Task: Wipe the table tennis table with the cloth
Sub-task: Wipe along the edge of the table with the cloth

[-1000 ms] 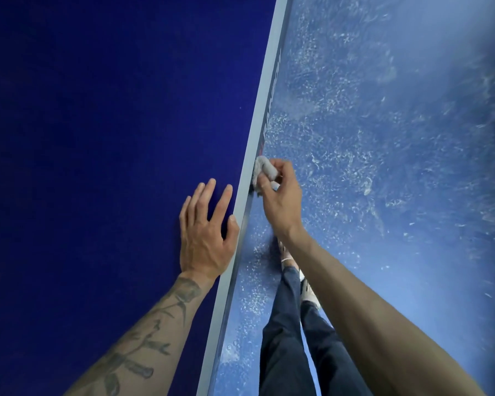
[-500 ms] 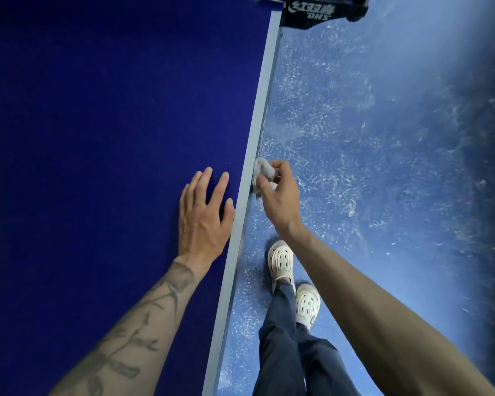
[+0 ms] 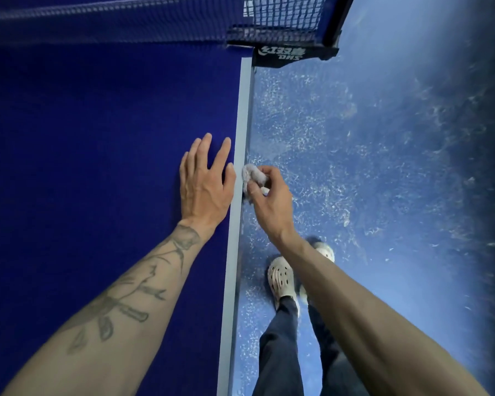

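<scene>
While 1 left hand (image 3: 205,184) lies flat on the blue desk (image 3: 97,138), fingers straight and spread with the thumb just beside the pale border stripe (image 3: 242,124), 1 right hand (image 3: 269,204) curls its fingers and thumb round 1 small grey cloth (image 3: 251,175). That cloth is bunched up and pressed against the outer side edge of the desk, just past the stripe and level with the left thumb; the gripping fingers cover its lower part.

Counted out, 2 hands, 2 bare forearms, 1 cloth and 1 desk are in view. A dark leaf tattoo (image 3: 126,304) runs along the left forearm.

At the far end, 1 net (image 3: 126,24) crosses the desk from side to side, and 1 black clamp (image 3: 282,54) with white lettering holds it at the desk's edge, well apart from the cloth.

Beside the desk, 2 pale perforated shoes (image 3: 280,278) stand on the speckled blue floor (image 3: 383,167); the farther 1 is partly hidden behind the right forearm. 2 dark trouser legs (image 3: 277,352) rise from them toward the camera, the right forearm crossing in front of 1.
</scene>
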`<state>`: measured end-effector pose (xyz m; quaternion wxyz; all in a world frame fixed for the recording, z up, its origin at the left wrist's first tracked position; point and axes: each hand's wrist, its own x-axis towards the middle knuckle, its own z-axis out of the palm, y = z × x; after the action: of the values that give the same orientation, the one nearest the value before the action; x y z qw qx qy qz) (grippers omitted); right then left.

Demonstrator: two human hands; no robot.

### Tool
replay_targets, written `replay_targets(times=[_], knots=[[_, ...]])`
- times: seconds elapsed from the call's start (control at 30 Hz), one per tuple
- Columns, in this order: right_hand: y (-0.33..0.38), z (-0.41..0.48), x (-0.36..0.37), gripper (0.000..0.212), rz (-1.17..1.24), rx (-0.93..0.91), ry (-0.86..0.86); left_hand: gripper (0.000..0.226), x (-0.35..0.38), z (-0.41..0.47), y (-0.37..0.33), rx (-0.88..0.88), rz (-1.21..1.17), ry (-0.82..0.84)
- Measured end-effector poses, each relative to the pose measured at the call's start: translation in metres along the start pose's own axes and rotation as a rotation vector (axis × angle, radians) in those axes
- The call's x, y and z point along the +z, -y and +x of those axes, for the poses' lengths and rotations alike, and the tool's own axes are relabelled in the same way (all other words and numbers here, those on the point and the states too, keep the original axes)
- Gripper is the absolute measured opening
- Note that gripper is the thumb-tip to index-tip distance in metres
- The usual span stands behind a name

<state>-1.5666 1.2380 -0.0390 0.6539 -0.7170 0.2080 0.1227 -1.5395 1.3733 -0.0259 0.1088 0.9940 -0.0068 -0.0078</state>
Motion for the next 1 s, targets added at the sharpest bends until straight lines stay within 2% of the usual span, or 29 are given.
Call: replay_targets(times=[0.1, 0.27, 0.53, 0.63, 0.8, 1.0], knots=[[-0.004, -0.003, -0.001, 0.011, 0.011, -0.002, 0.009, 0.051, 0.002, 0.033, -0.003, -0.011, 0.004, -0.019], [-0.025, -0.040, -0.014, 0.012, 0.029, 0.109, 0.131, 0.050, 0.009, 0.081, -0.014, -0.054, 0.013, -0.072], [0.030, 0.107, -0.001, 0.013, 0.098, -0.015, 0.030, 0.049, 0.020, 0.090, -0.012, -0.090, 0.017, -0.145], [0.027, 0.098, -0.001, 0.014, 0.107, 0.006, 0.034, 0.049, 0.020, 0.091, -0.012, -0.084, 0.006, -0.149], [0.004, 0.044, -0.015, 0.015, 0.047, 0.040, 0.136, 0.049, 0.022, 0.092, -0.012, -0.083, 0.005, -0.162], [0.053, 0.156, -0.005, 0.013, 0.090, -0.002, 0.049, 0.049, 0.024, 0.090, -0.009, -0.080, 0.014, -0.158]])
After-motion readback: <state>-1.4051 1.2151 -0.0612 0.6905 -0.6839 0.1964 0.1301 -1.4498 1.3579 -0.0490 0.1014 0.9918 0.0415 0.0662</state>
